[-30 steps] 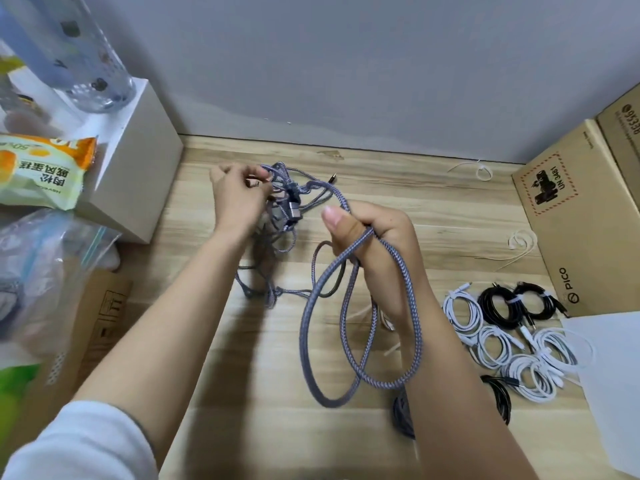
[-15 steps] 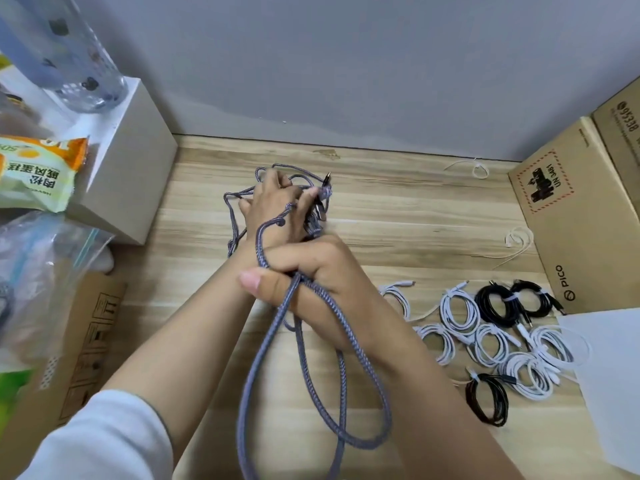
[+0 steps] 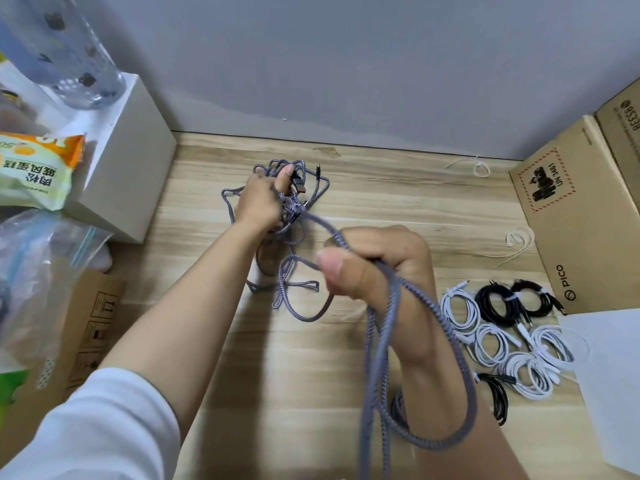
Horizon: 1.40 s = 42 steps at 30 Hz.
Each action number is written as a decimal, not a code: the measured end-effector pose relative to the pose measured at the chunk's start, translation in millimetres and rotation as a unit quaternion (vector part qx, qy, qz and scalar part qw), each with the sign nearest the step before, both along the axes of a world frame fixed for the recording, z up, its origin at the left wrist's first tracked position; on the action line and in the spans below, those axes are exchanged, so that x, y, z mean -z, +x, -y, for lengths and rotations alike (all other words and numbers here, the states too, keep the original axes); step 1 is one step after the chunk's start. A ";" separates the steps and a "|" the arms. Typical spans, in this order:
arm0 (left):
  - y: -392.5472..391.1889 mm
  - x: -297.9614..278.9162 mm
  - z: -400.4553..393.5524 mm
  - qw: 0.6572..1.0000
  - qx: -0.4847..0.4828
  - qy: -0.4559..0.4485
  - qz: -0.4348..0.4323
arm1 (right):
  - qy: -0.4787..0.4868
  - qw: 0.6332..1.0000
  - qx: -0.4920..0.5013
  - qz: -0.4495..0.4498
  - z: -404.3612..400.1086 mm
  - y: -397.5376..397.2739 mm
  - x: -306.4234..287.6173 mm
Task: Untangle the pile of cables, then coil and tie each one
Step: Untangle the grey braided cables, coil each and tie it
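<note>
A: Desktop of pale wood-grain laminate [image 3: 398, 202] is noted as the work surface. Which step is judged to be in hand?

B: Untangling, with coiling begun. Long loops of the grey braided fabric-sleeved cable [image 3: 384, 341] are gathered in the right hand [image 3: 374, 268], whose fingers are curled tight round them; the loops hang down past the wrist. One strand is drawn taut from that fist up to the knotted grey cable pile [image 3: 287, 237].

A: And the left hand [image 3: 263, 199]?

B: It is laid on the pile's upper part, fingers curled among the strands, a dark plug [image 3: 299, 185] just beside the thumb. The pile is resting on the desktop, between and beyond the two hands.

A: Next move?

B: It is judged that slack must be freed at the knot before another loop can be taken up.

A: Finished work?

B: Small white and black tied coils [image 3: 502, 334] are laid at the right, well apart from the pile.
</note>
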State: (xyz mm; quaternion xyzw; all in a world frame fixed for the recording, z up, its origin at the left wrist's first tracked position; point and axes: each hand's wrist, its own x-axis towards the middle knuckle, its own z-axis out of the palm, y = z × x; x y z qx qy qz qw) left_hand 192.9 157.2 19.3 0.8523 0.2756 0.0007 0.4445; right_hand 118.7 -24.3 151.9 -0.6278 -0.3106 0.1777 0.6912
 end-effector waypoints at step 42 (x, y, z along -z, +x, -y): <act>-88.8 -54.5 39.4 0.988 0.008 -0.152 -0.032 | 0.040 0.930 0.143 -0.336 -15.6 28.2 66.4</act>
